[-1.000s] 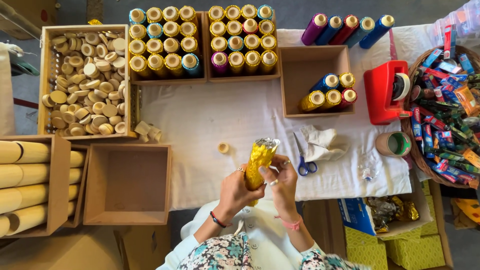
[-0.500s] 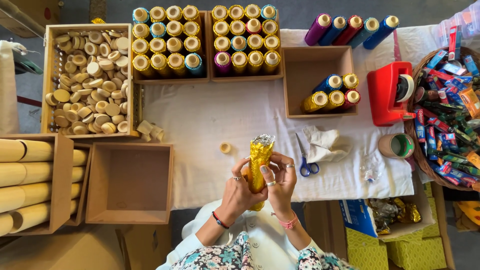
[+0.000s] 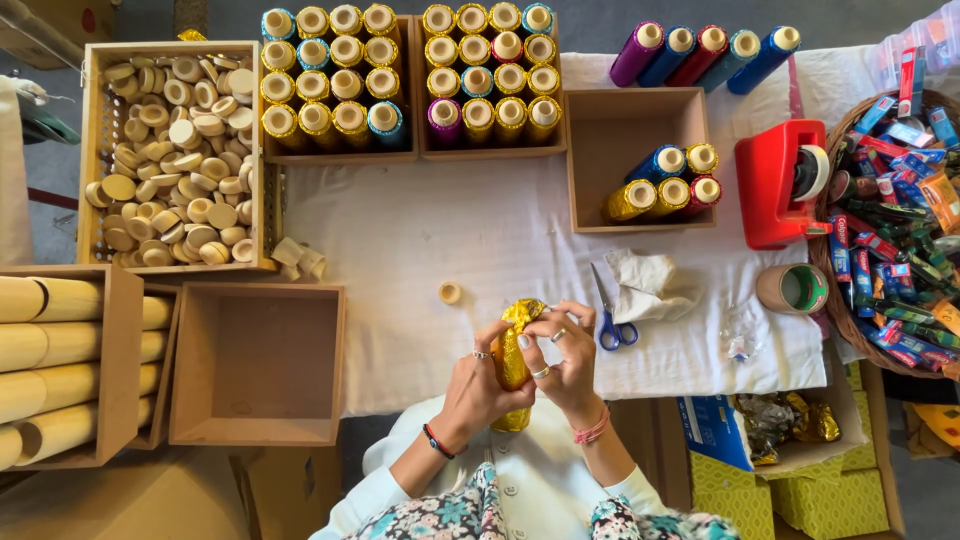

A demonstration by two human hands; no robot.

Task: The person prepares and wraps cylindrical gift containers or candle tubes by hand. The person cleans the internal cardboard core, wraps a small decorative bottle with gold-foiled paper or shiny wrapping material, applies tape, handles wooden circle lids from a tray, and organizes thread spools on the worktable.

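Both hands work at the near edge of the white cloth [image 3: 420, 240], with bare cloth stretching far of them toward the boxes. The left hand [image 3: 478, 385] is wrapped around a gold tube [image 3: 512, 365], and the right hand [image 3: 562, 362] pinches the crumpled foil at its far end, fingers curled tight. A small cap [image 3: 450, 292] lies just left and far of them; scissors [image 3: 608, 318] and a crumpled tissue [image 3: 652, 285] sit close on the right. An empty box [image 3: 258, 362] stands to the left. Farther off, a crate [image 3: 172, 150] holds wooden caps, 2 trays [image 3: 410, 80] hold wrapped tubes, and another box [image 3: 640, 160] holds 5.
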